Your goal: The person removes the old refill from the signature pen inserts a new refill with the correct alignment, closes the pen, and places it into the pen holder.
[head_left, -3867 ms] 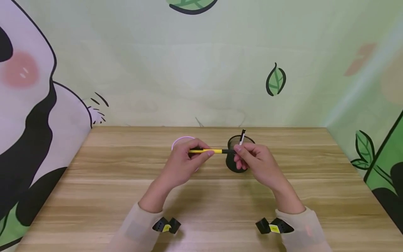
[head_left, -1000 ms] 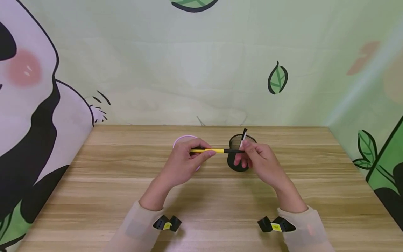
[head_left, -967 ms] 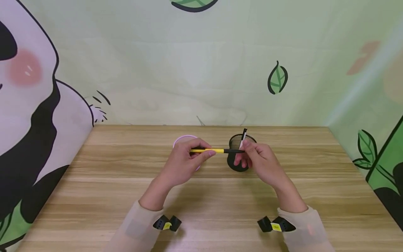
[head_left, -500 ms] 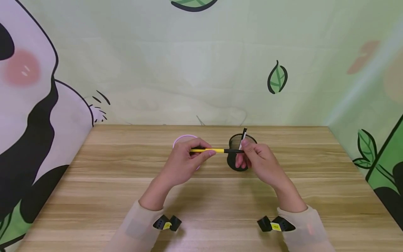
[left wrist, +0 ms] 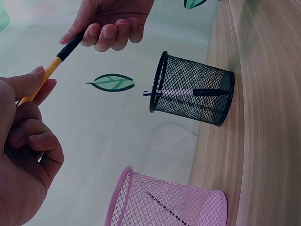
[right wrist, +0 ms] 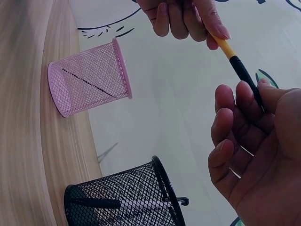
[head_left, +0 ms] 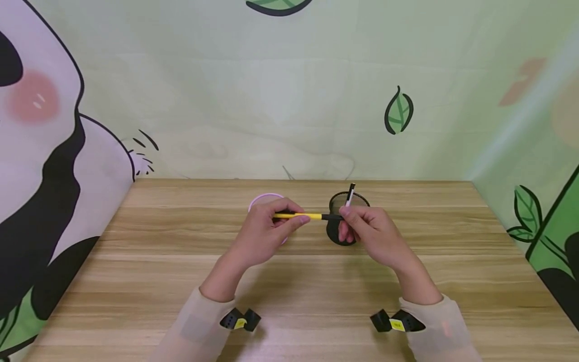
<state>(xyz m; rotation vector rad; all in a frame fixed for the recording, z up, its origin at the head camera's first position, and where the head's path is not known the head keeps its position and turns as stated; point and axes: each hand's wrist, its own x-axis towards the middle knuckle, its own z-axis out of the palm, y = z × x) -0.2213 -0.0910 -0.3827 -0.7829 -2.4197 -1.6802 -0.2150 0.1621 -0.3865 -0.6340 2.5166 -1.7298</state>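
Note:
A yellow pen with a black grip end [head_left: 312, 216] is held level between both hands above the table. My left hand [head_left: 264, 234] pinches its yellow barrel between thumb and fingers. Thumb and index finger of my right hand [head_left: 373, 234] pinch the black end, covering the tip in the head view; the other right fingers are loosely curled. Behind the right hand stands a black mesh pen holder [right wrist: 141, 181], and a white pen with black parts [head_left: 350, 193] leans inside it. A pink mesh pen holder [right wrist: 94, 77] stands behind the left hand, which hides most of it in the head view.
Both holders rest on a wood-grain table [head_left: 298, 301], toward its back edge. Behind it hangs a pale green backdrop [head_left: 217, 100] with printed leaves and a panda. A black camera is strapped to each sleeved wrist.
Over the last second the right fingertips slide left along the pen's black end, covering the tip that showed before. The left hand and both holders stay in place.

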